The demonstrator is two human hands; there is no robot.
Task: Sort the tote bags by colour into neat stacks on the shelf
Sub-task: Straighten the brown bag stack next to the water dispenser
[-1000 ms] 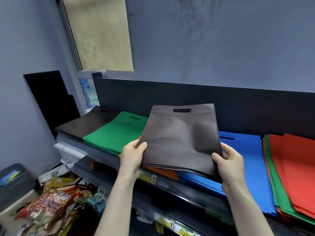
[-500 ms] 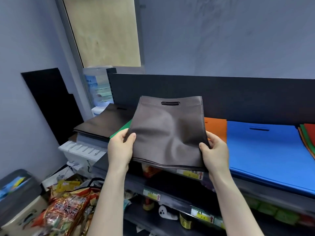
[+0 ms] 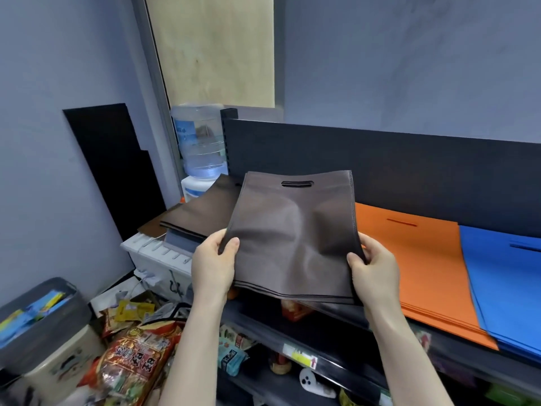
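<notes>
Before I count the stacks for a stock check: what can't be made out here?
Head view:
- brown stack: right part hidden behind the held brown bag.
- blue stack: cut off by the right edge.
- orange stack: left side hidden by the bag and the right hand; layers too thin to count.
- left hand: fingers hidden under the bag.

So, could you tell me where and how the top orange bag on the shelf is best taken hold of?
Probably by its near edge, coming from the shelf front. The orange bag lies flat with its handle slot toward the back panel, so the slot is the farther reach, and the blue stack lies over its right side. Pinch the front edge, thumb on top.
</notes>
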